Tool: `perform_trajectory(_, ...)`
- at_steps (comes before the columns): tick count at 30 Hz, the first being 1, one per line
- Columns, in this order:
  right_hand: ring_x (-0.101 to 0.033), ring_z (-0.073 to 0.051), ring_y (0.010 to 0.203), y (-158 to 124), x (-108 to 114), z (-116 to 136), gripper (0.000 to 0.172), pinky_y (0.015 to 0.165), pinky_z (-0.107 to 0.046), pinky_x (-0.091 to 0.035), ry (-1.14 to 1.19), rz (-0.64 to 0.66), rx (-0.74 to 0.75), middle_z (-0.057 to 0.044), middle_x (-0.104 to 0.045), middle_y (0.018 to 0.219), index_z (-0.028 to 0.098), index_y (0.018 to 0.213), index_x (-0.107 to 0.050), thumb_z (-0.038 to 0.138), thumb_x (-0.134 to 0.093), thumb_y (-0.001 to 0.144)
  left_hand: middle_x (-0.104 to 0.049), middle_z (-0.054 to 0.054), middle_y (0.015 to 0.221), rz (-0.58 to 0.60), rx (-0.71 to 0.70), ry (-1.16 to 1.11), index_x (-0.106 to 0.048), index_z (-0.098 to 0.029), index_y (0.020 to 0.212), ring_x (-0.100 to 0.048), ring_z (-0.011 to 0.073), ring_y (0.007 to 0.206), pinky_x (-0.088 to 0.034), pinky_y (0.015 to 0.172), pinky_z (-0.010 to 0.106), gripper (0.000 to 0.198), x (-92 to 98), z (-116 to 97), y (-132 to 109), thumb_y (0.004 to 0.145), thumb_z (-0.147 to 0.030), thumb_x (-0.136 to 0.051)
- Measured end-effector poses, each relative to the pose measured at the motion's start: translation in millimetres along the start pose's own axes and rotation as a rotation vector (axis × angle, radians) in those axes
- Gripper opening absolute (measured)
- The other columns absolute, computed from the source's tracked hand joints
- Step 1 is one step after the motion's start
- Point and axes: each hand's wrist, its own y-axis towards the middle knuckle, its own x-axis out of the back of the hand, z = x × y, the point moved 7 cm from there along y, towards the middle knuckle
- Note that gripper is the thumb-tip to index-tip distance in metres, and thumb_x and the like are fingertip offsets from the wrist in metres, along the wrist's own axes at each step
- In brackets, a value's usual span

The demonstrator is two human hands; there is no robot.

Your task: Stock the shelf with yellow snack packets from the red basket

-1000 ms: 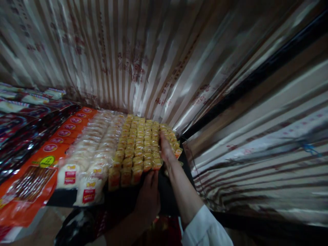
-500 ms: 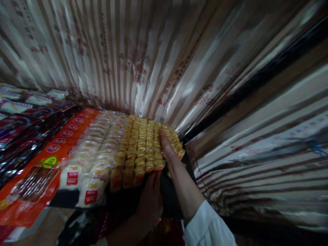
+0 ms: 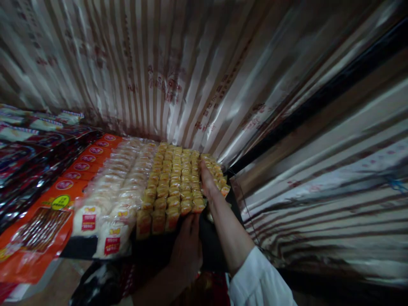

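While the right hand (image 3: 208,183) lies flat on the yellow packets (image 3: 174,187), lower centre of frame, fingers straight and together along the right-hand rows, the left hand (image 3: 188,248) sits below at the shelf front (image 3: 79,247), fingers close together, tips on the front row; too dark to tell if it grips anything. White packets (image 3: 117,187) touch them on the left. My read: press evenly, brace the front, don't shove rows sideways into the white ones

One head-worn view only: looks forward and down, very near the yellow packets (image 3: 174,178) on a shelf (image 3: 79,247), striped wall (image 3: 159,63) behind.
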Motion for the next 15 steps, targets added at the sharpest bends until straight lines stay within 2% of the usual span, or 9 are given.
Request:
perform_trajectory(4,-0.066,-0.023,0.09,0.3,4.4,12.3,0.039,0.082,-0.039,-0.053,-0.102,-0.124,0.133,-0.004,-0.072,0.08,0.023,0.091,-0.067,0.055,-0.045,0.085,-0.03,0.017,0.149,-0.01,-0.009,0.011,-0.03,-0.006,0.142,-0.029,0.0259,0.137,-0.028,0.113,0.041,0.063,-0.3,0.1,0.2,0.079,-0.006,-0.034)
perform_trajectory(8,-0.065,-0.023,0.092,6.2,1.3,4.3,0.05,0.083,-0.041,-0.052,-0.111,-0.045,0.047,-0.006,-0.072,0.082,0.021,0.093,-0.067,0.061,-0.037,0.086,-0.033,0.017,0.147,-0.005,-0.049,0.025,-0.033,-0.007,0.141,-0.03,0.025,0.137,-0.028,0.113,0.04,0.063,-1.4,-0.3,0.9,0.078,-0.005,-0.034)
perform_trajectory(15,-0.066,-0.022,0.091,8.7,-1.8,0.9,0.042,0.083,-0.041,-0.053,-0.064,-0.04,-0.024,-0.005,-0.072,0.082,0.022,0.091,-0.066,0.049,-0.034,0.091,-0.036,0.015,0.146,-0.026,-0.098,0.018,-0.034,-0.008,0.141,-0.033,0.0243,0.135,-0.029,0.113,0.04,0.065,-0.2,-1.1,0.6,0.076,-0.005,-0.037)
